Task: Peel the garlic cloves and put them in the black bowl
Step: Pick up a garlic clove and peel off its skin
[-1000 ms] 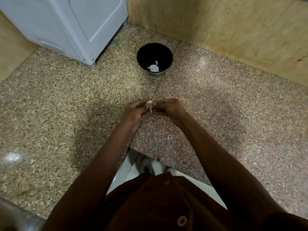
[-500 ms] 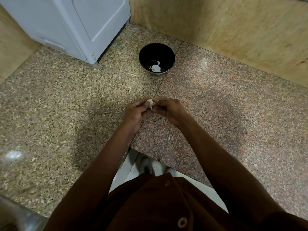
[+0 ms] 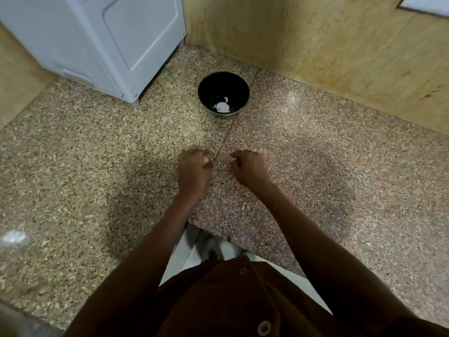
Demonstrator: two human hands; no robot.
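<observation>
The black bowl (image 3: 223,86) stands on the granite counter ahead of my hands, with white garlic pieces (image 3: 221,107) lying in its bottom. My left hand (image 3: 193,170) is curled shut around a garlic clove (image 3: 205,160), of which only a pale tip shows by the thumb. A short gap to its right, my right hand (image 3: 247,166) pinches a small pale bit, apparently garlic skin (image 3: 232,159), between its fingertips. Both hands hover low over the counter, well short of the bowl.
A white appliance (image 3: 104,42) stands at the back left, close to the bowl. Tan walls (image 3: 315,49) close the corner behind and to the right. The counter's front edge (image 3: 243,242) has a notch just before my body, and a small scrap of skin (image 3: 243,207) lies near my right forearm.
My hands were joined on the clove and have pulled apart sideways. The clove stays in the left hand; a bit of skin has come away with the right.
</observation>
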